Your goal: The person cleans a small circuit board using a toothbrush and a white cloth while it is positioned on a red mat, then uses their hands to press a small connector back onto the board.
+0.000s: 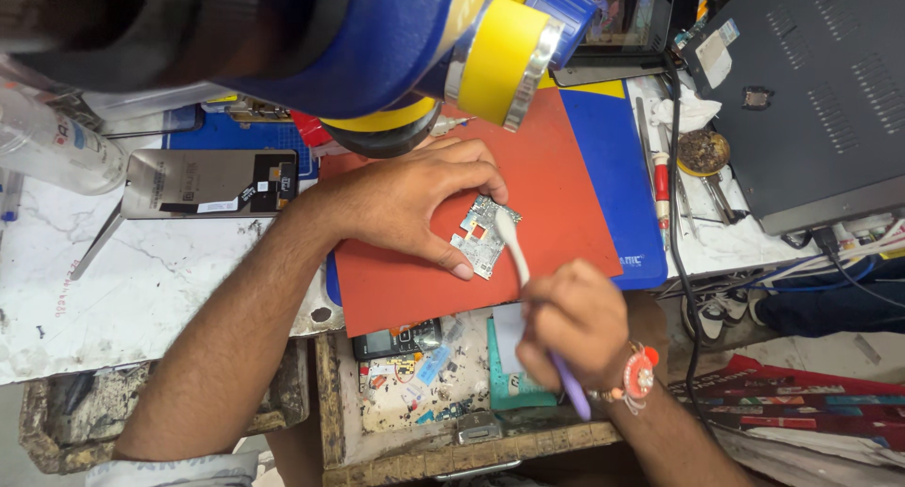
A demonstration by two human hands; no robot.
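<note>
While the left hand (415, 199) lies palm-down on the red mat (556, 195), its thumb and fingers are curled around a small circuit board (483, 234), pinning the board flat at the fingertips. Just right of that hand, the right hand (570, 322) is closed in a fist around a pale toothbrush (528, 280); the brush head touches the board's upper surface, and the purple handle end projects below the fist. A phone screen panel (207, 182) lies left of the left forearm. An open drawer (443, 393) of small parts sits beneath both hands.
</note>
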